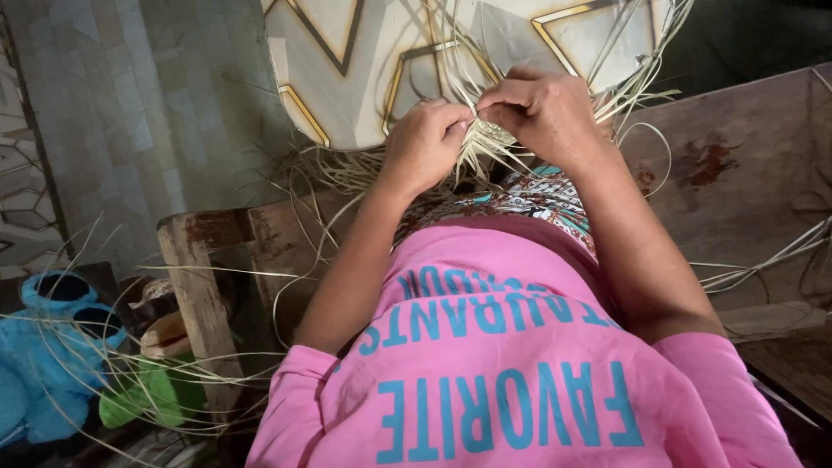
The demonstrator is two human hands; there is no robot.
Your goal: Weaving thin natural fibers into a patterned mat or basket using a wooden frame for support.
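My left hand (425, 143) and my right hand (542, 113) meet in front of me, fingertips pinched together on thin pale straw strands (485, 147) of a partly woven piece. The strands fan out from under both hands, upward and to the sides. The woven part itself is mostly hidden beneath my hands. I wear a pink shirt (511, 347) with blue lettering, and a patterned cloth (537, 195) lies over my lap.
A worn wooden bench (737, 173) runs under and to the right of me, with loose strands (771, 260) on it. Its wooden frame post (199, 286) stands at left. Blue slippers (56, 347) and a green object (152, 390) lie on the floor. A tiled floor with gold lines (347, 61) lies ahead.
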